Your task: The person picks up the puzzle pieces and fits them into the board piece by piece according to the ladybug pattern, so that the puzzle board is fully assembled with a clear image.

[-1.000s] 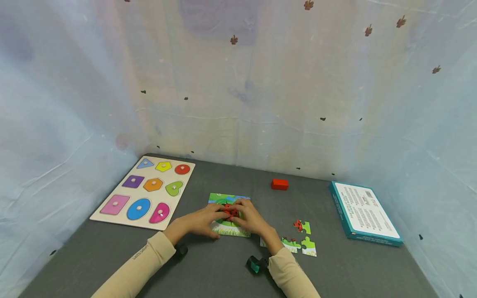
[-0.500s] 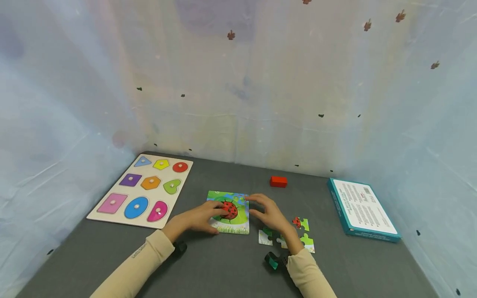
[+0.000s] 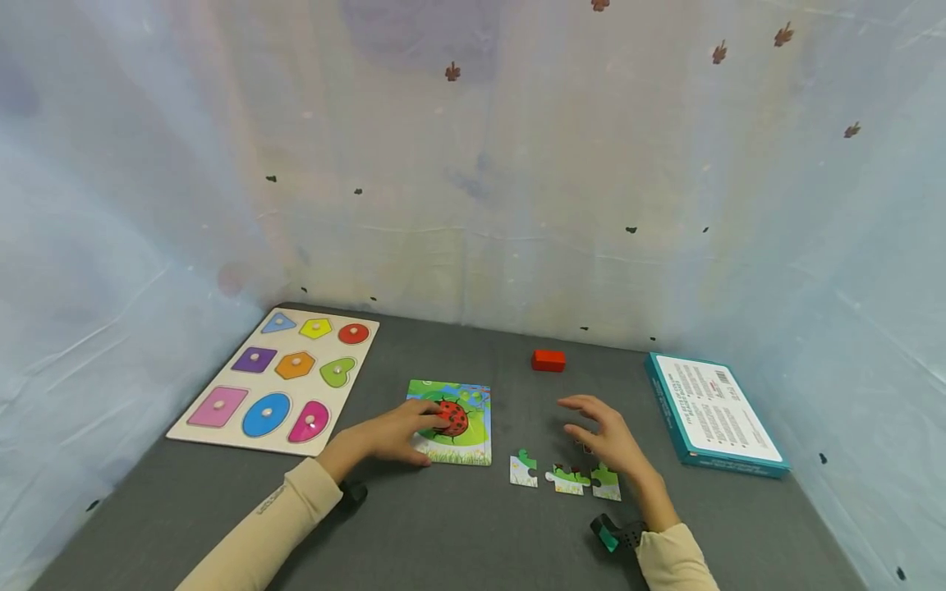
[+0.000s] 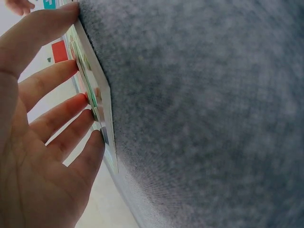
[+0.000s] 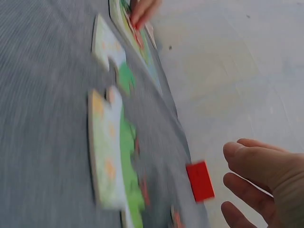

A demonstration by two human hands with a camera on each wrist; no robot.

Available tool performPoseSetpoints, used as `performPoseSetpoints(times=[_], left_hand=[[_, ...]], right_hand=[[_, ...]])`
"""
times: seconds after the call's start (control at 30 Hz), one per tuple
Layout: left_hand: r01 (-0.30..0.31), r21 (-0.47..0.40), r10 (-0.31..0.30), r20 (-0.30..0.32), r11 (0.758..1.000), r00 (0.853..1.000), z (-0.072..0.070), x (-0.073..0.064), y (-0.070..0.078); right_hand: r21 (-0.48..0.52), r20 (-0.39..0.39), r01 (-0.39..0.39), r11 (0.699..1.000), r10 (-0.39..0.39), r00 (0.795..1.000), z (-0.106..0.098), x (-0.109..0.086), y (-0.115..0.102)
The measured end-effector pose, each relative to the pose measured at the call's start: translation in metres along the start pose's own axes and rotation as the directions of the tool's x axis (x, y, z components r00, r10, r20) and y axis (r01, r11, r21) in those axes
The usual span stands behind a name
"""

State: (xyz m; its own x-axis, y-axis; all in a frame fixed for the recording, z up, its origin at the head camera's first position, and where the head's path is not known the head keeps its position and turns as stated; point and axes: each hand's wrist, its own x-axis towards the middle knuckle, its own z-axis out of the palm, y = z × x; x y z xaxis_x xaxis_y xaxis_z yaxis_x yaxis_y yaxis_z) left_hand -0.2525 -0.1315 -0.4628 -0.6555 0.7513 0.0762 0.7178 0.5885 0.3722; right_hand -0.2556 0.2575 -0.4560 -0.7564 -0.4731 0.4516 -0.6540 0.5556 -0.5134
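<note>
A square ladybug picture board (image 3: 475,420) lies flat in the middle of the table. My left hand (image 3: 384,435) rests on its left side; in the left wrist view the fingertips touch the picture's face and the thumb lies at the board's edge. My right hand (image 3: 609,439) is in the air to the right, fingers loosely bent with nothing between them. Below and beside it lie jigsaw pieces: a corner piece (image 3: 522,471) with white and green, a grassy middle piece (image 3: 568,481) and a green piece (image 3: 607,484). The hand mostly hides another piece behind these.
A wooden peg board (image 3: 314,396) with coloured shapes lies at the left. Toward the back sits a red block (image 3: 548,360). A teal box (image 3: 717,410) with a white printed face is at the right. Curtain-like sheeting (image 3: 473,205) surrounds the grey table.
My right hand has left the ladybug board and moved right, over the loose jigsaw pieces. The left hand has stayed on the board, whose picture is now more visible.
</note>
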Motion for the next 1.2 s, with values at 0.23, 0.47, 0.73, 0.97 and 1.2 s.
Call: performPoseSetpoints(times=[0.23, 0.47, 0.73, 0.97, 1.2], left_hand=[[0.017, 0.004, -0.017, 0.008, 1.0, 1.0, 0.0, -0.001, -0.001], [0.029, 0.009, -0.029, 0.013, 1.0, 0.999, 0.0, -0.001, -0.001], [0.027, 0.008, -0.027, 0.013, 1.0, 1.0, 0.001, -0.001, 0.0], [0.026, 0.01, -0.026, 0.012, 1.0, 1.0, 0.002, -0.002, 0.0], [0.031, 0.008, -0.031, 0.018, 0.999, 0.999, 0.002, -0.001, 0.001]], right_hand=[[-0.048, -0.022, -0.058, 0.997, 0.057, 0.998, -0.019, -0.026, 0.016], [-0.075, 0.019, -0.093, 0.993, 0.095, 0.995, -0.028, -0.043, 0.029], [-0.087, 0.09, -0.106, 0.99, 0.114, 0.989, -0.028, -0.054, 0.037], [-0.113, 0.093, -0.103, 0.988, 0.114, 0.989, -0.025, -0.052, 0.041], [-0.119, 0.091, -0.093, 0.988, 0.105, 0.99, -0.023, -0.052, 0.042]])
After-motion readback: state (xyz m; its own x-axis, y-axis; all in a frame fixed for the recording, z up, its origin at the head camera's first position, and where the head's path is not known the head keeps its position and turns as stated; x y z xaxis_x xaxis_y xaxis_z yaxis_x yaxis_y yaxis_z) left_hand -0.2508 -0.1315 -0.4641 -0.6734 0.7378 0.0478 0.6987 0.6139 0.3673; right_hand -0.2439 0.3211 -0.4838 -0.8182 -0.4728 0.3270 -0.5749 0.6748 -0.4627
